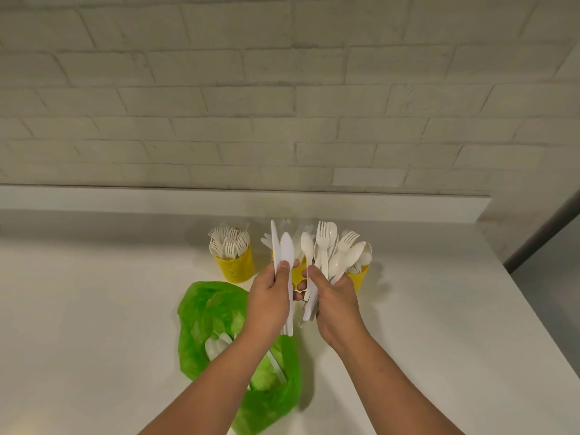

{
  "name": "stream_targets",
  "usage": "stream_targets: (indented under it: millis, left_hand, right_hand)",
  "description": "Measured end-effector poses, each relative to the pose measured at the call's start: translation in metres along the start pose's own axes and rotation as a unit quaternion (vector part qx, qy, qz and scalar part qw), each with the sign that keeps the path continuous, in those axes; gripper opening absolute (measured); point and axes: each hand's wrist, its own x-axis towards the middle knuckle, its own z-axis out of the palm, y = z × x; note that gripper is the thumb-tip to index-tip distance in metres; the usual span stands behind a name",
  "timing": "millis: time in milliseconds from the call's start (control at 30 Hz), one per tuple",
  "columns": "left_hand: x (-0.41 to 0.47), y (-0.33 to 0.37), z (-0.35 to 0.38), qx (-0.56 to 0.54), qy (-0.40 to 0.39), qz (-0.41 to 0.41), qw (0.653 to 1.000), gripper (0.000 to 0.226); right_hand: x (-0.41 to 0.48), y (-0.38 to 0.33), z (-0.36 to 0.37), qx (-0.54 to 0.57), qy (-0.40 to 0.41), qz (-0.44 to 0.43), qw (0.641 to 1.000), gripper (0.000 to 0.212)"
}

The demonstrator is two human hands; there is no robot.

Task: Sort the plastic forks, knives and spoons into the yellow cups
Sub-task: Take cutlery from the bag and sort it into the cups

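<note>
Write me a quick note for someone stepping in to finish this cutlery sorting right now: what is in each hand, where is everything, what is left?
Left hand: holding a few knives.
Right hand: gripping a mixed bunch of forks and spoons.
Three yellow cups stand at the back of the counter: the left cup is full of forks, the middle cup is mostly hidden, the right cup holds spoons.
Green bag in front has some cutlery inside.
Left: sort both handfuls, then empty the bag.

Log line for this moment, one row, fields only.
left hand: holds knives | right hand: holds mixed cutlery bunch | fork cup: filled | green bag: cutlery left inside
</note>
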Motion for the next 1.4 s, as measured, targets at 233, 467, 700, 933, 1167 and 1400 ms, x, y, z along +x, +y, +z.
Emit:
stream_targets:
  millis: [233,467,700,933,1167,1400]
  left_hand:
    - [0.011,0.011,-0.003,-0.107,0.012,-0.079,0.991,0.028]
    - [0.021,0.025,-0.003,-0.061,-0.056,-0.059,0.995,0.022]
    - [0.032,0.039,-0.010,-0.067,-0.144,-0.036,0.987,0.033]
    - [0.047,0.052,-0.020,-0.085,-0.189,-0.107,0.973,0.032]
    - [0.059,0.058,-0.021,-0.025,-0.130,-0.078,0.988,0.042]
    - [0.067,0.059,-0.025,0.090,-0.035,-0.035,0.995,0.015]
  right_hand:
    - [0.000,-0.013,-0.011,-0.035,-0.045,-0.006,0.998,0.008]
    - [-0.002,-0.020,-0.017,0.041,-0.206,0.072,0.975,0.015]
    - [0.007,-0.020,-0.022,0.122,-0.272,0.194,0.935,0.054]
    - [0.015,-0.023,-0.021,0.030,-0.278,0.164,0.946,0.037]
    - [0.015,-0.023,-0.011,-0.171,-0.190,0.059,0.965,0.014]
    - [0.016,-0.020,-0.012,-0.253,-0.153,0.042,0.954,0.021]
